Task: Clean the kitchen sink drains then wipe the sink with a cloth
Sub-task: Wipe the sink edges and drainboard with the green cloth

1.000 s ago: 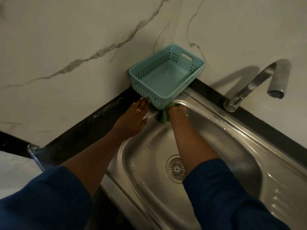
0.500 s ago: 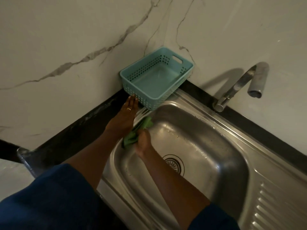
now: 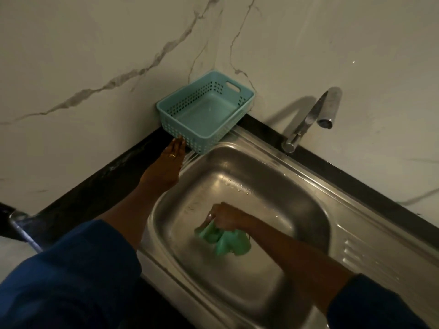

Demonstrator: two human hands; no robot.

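The steel sink (image 3: 261,176) fills the middle of the view, its basin wet along the far wall. My right hand (image 3: 225,217) is down in the basin, gripping a bunched green cloth (image 3: 224,239) that lies on the bottom. The cloth and my arm cover the drain, which is hidden. My left hand (image 3: 167,166) rests flat on the sink's far left rim and black counter, fingers straight, fingertips touching the teal basket (image 3: 206,110).
The teal plastic basket sits in the corner against the marbled wall and holds nothing. A chrome tap (image 3: 311,115) stands behind the sink at the right. A ribbed drainer (image 3: 370,257) lies to the right. The black counter (image 3: 95,186) runs left.
My right hand has carried the cloth from the far left rim by the basket down to the basin's bottom. My left hand stays by the basket.
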